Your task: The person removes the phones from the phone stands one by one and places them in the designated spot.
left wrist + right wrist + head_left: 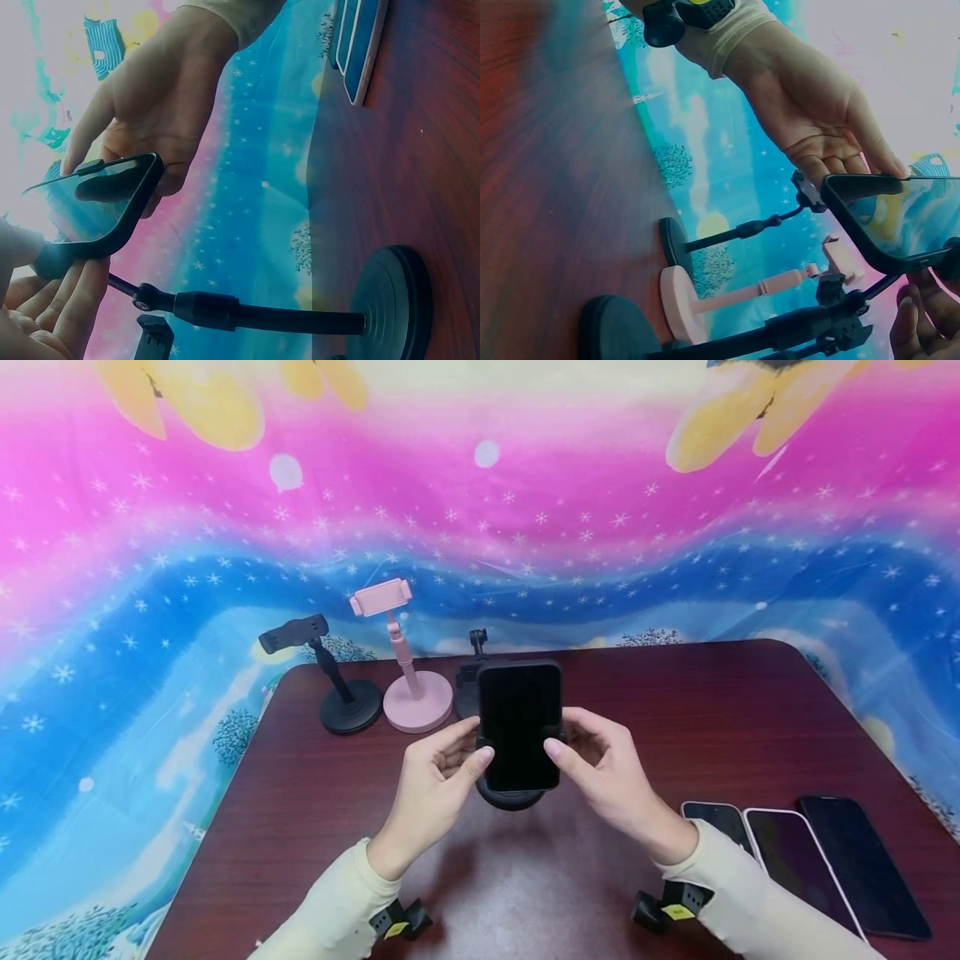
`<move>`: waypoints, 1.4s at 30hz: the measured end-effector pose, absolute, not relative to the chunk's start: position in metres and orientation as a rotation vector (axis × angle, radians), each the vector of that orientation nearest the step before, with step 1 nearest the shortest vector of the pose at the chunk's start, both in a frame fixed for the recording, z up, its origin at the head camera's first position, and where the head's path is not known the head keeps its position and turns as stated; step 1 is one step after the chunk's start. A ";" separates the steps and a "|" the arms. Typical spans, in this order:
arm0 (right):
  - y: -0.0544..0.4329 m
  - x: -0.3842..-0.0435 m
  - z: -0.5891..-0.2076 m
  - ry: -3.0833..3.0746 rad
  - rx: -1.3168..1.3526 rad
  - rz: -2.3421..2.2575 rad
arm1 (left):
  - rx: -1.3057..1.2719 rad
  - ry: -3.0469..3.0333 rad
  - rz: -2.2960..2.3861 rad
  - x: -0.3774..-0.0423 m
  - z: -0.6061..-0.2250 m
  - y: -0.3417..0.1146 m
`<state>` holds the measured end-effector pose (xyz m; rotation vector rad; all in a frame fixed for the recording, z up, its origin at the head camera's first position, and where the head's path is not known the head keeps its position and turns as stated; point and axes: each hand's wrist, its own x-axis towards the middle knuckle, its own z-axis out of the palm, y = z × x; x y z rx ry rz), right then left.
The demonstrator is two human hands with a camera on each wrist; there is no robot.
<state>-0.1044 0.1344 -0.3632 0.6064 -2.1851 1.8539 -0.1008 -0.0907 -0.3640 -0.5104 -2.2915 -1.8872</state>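
Observation:
A black smartphone stands upright, its dark screen facing me, in the clamp of a black phone stand. That stand's round base rests on the table below it. My left hand grips the phone's left side at the clamp, thumb on the front edge and fingers behind. On the opposite side my right hand holds the edge in the same way. The right wrist view shows the phone's lower corner and the stand's post leading up behind it. The clamp's back is mostly hidden.
A black phone stand and a pink one stand at the table's back left. Another black stand is partly hidden behind the phone. Several phones, including a white-edged one, lie beside my right forearm. A patterned cloth hangs behind the table.

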 end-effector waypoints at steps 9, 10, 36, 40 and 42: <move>0.133 -0.115 -0.338 -2.117 0.644 1.930 | -0.520 -2.277 -1.904 -0.101 -0.363 -0.090; 0.133 -0.116 -0.335 -2.110 0.658 1.950 | -0.523 -2.276 -1.902 -0.101 -0.364 -0.090; 0.114 -0.130 -0.311 -2.231 0.692 2.088 | -0.558 -2.267 -1.893 -0.101 -0.359 -0.091; 0.114 -0.131 -0.313 -2.233 0.693 2.080 | -0.589 -2.246 -1.891 -0.102 -0.358 -0.090; 0.113 -0.131 -0.314 -2.228 0.694 2.077 | -0.623 -2.235 -1.873 -0.103 -0.357 -0.089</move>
